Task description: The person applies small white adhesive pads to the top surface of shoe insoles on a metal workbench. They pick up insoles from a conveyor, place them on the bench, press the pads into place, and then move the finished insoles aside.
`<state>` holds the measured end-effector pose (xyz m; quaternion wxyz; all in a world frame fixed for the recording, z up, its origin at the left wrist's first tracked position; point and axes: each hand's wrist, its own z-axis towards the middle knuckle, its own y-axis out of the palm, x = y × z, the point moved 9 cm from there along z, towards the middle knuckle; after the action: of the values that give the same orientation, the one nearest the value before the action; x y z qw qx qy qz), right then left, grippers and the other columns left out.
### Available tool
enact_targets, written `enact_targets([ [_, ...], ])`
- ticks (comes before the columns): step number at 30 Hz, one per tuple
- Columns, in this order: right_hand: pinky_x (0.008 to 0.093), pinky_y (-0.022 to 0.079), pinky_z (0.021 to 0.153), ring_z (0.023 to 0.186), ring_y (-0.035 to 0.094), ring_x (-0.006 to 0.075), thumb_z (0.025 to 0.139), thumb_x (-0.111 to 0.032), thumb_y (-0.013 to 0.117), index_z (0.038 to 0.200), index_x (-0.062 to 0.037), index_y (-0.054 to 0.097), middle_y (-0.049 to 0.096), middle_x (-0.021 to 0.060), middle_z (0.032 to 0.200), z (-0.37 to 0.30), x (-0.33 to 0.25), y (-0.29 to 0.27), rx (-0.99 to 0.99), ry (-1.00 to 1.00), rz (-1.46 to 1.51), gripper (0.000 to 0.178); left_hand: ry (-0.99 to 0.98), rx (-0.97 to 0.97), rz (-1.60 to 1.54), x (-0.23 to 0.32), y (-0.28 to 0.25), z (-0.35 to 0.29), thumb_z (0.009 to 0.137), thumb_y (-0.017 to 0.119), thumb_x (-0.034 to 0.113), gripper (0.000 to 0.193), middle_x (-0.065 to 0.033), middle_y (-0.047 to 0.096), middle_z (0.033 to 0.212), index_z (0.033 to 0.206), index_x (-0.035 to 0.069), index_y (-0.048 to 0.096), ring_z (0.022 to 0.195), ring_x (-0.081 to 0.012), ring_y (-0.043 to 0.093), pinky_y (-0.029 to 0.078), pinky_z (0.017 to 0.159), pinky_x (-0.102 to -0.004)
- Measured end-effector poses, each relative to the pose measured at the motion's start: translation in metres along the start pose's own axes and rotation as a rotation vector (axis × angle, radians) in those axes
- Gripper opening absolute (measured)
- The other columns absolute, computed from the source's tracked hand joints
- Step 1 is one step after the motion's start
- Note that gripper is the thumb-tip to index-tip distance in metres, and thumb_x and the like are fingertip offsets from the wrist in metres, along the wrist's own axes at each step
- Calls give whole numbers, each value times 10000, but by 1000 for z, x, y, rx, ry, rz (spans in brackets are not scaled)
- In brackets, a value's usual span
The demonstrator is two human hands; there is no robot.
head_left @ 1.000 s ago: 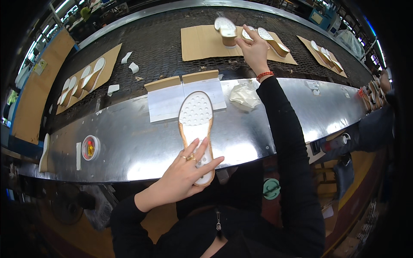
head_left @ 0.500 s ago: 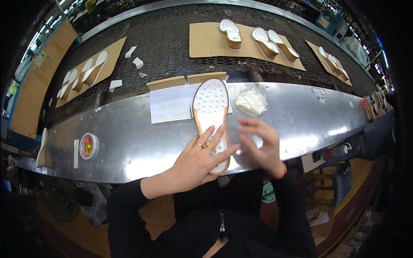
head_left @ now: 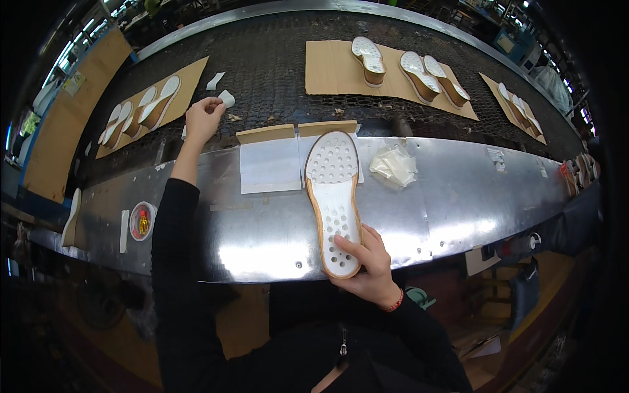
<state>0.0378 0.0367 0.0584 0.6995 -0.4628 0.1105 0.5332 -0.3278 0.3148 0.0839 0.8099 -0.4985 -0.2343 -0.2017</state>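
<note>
My right hand [head_left: 370, 265] grips the heel end of a wedge shoe sole [head_left: 335, 190], thumb on its top face and fingers round the side. This sole has a white, dimpled top and a tan rim. Its toe end points away from me, over white paper sheets [head_left: 267, 167] on the metal bench. Far to the left, my left hand [head_left: 204, 120] reaches over the dark mesh belt. Its thumb and fingertips pinch at the edge of a small white paper piece [head_left: 227, 99]. Another paper piece [head_left: 215, 80] lies just beyond.
Soles rest on the left cardboard [head_left: 187, 78], the middle cardboard [head_left: 327, 69] and the right cardboard [head_left: 491, 85]. Crumpled pale paper [head_left: 393, 167] sits right of my sole. At the bench's left are a white tub [head_left: 151, 226], a white strip [head_left: 124, 232] and an upright sole [head_left: 72, 219].
My left hand has left the sole and moved far left to the paper piece. My right hand, which was in the air beside the sole, now holds its heel. The view has shifted slightly.
</note>
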Motion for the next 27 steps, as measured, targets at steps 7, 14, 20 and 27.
enact_targets([
  [7, 473, 427, 998, 1124, 606, 365, 589, -136, 883, 1271, -112, 631, 606, 207, 1287, -1, -1, -2, 25, -13, 25, 727, -200, -220, -35, -81, 77, 56, 842, 735, 261, 364, -137, 732, 1053, 1167, 97, 727, 973, -239, 696, 519, 884, -345],
  [14, 460, 444, 977, 1128, 599, 393, 571, -113, 881, 1264, -107, 633, 606, 211, 1283, -1, -2, -4, 48, -13, 28, 736, -246, 84, -333, -32, 48, 44, 842, 771, 188, 301, -100, 747, 994, 1079, 4, 746, 949, -183, 704, 537, 858, -308],
  [20, 438, 472, 932, 1089, 614, 389, 582, -106, 876, 1241, -95, 639, 621, 200, 1256, -1, -6, -4, 63, -42, 41, 701, -90, -60, -743, 82, -6, -25, 879, 731, 73, 247, -99, 736, 937, 1104, -27, 710, 865, -132, 697, 546, 753, -223],
  [27, 422, 481, 986, 1190, 602, 355, 628, -138, 915, 1246, -40, 624, 594, 239, 1305, 3, -11, -7, 67, 17, 77, 690, 26, -400, -884, 173, -27, -140, 907, 700, 56, 349, -92, 715, 1012, 1233, -54, 639, 856, -99, 669, 554, 778, -231],
])
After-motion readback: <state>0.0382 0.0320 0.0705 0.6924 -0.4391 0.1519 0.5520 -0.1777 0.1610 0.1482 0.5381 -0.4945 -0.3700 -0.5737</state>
